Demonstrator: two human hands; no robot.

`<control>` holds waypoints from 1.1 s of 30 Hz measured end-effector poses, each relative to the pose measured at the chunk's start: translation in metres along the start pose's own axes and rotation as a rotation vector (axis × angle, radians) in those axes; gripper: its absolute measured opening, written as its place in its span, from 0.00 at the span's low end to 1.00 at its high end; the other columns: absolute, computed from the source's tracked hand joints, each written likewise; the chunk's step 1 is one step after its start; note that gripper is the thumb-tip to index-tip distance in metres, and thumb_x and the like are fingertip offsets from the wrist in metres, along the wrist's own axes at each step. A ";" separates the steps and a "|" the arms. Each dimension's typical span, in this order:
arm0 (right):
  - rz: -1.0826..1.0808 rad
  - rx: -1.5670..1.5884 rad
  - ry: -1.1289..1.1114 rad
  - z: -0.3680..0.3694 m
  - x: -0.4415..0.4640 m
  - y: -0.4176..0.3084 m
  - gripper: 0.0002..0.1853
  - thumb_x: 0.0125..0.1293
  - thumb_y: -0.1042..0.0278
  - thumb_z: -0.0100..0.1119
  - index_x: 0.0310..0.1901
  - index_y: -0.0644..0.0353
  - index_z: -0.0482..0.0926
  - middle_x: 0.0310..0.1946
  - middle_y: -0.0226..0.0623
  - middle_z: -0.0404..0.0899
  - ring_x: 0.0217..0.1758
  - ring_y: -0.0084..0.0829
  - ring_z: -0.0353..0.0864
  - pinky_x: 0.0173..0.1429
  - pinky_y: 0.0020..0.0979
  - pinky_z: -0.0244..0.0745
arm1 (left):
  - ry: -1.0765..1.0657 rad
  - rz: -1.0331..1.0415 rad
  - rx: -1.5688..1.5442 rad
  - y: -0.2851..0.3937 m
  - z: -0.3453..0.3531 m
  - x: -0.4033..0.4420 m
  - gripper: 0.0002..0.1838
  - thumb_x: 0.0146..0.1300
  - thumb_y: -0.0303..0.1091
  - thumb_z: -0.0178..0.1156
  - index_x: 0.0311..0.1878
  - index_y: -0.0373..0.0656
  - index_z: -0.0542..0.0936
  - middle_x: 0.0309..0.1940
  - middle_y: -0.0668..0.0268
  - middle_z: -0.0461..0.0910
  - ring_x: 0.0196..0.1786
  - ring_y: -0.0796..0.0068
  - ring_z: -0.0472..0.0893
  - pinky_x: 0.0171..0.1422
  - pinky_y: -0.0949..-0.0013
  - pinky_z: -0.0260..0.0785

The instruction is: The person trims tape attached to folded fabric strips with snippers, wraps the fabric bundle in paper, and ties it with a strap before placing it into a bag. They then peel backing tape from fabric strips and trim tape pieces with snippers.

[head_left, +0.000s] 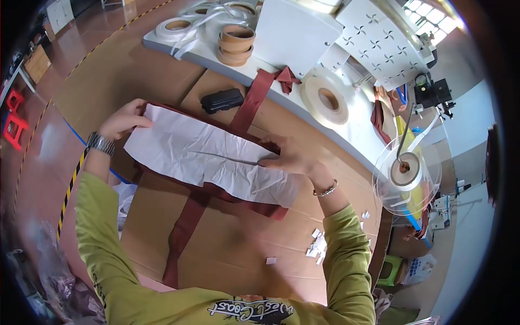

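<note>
Over cardboard (pixel 233 254), left hand (pixel 125 122) and right hand (pixel 292 157) grip a white sheet (pixel 181 142) — shirt (pixel 179 309) reading "West Coast".

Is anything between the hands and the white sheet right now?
Nothing visible: the left hand and right hand both touch the white sheet directly. The black case lies beyond its far edge, apart from both hands.

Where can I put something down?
The cardboard is bare between the lower red strap and the lone tag. It's crowded where the left hand and right hand touch the white sheet, and on the bench among rolls.
</note>
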State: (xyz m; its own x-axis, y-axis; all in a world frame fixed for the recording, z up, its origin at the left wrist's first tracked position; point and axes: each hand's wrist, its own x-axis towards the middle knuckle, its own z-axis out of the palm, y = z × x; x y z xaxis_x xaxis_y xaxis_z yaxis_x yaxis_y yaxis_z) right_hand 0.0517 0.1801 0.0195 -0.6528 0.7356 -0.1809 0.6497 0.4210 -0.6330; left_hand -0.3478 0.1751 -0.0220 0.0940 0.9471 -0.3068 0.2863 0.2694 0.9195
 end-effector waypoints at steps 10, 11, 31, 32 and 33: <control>0.286 0.110 0.441 -0.034 0.094 0.037 0.15 0.53 0.56 0.61 0.33 0.61 0.78 0.28 0.33 0.78 0.27 0.26 0.74 0.31 0.23 0.69 | 0.908 0.496 0.388 -0.019 0.049 -0.064 0.23 0.51 0.29 0.59 0.52 0.40 0.69 0.43 0.59 0.73 0.44 0.66 0.73 0.49 0.69 0.66; 0.396 0.146 0.373 -0.034 0.106 0.039 0.16 0.53 0.55 0.61 0.32 0.61 0.78 0.27 0.33 0.78 0.26 0.24 0.73 0.28 0.22 0.67 | 0.922 0.500 0.443 -0.009 0.068 -0.094 0.19 0.51 0.29 0.59 0.48 0.40 0.70 0.39 0.60 0.73 0.41 0.67 0.72 0.46 0.69 0.66; -0.314 0.935 0.674 -0.048 0.072 -0.057 0.04 0.64 0.77 0.44 0.40 0.63 0.67 0.26 0.37 0.72 0.25 0.25 0.72 0.28 0.21 0.68 | -0.013 0.166 0.134 -0.002 0.159 -0.291 0.05 0.55 0.25 0.57 0.32 0.39 0.70 0.23 0.67 0.71 0.20 0.76 0.69 0.25 0.76 0.61; -0.334 0.761 0.642 -0.030 0.056 -0.072 0.03 0.64 0.77 0.44 0.39 0.62 0.67 0.26 0.35 0.71 0.26 0.24 0.71 0.32 0.21 0.69 | 0.045 0.152 -0.045 0.017 0.153 -0.272 0.05 0.56 0.26 0.57 0.32 0.40 0.70 0.22 0.68 0.71 0.20 0.79 0.69 0.24 0.78 0.60; -0.353 0.586 0.607 -0.012 0.040 -0.086 0.03 0.64 0.78 0.44 0.37 0.62 0.68 0.26 0.33 0.71 0.27 0.23 0.71 0.35 0.21 0.69 | 0.104 0.140 -0.224 0.039 0.146 -0.246 0.05 0.56 0.26 0.57 0.32 0.41 0.70 0.21 0.69 0.71 0.20 0.82 0.69 0.23 0.80 0.60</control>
State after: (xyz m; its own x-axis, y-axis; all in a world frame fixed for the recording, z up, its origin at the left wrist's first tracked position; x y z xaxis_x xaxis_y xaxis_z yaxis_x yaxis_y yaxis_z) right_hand -0.0252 0.1800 0.0758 -0.3512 0.8380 0.4177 0.0410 0.4594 -0.8873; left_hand -0.2207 -0.0733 0.0531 0.0166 0.9875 -0.1570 0.0584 0.1558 0.9861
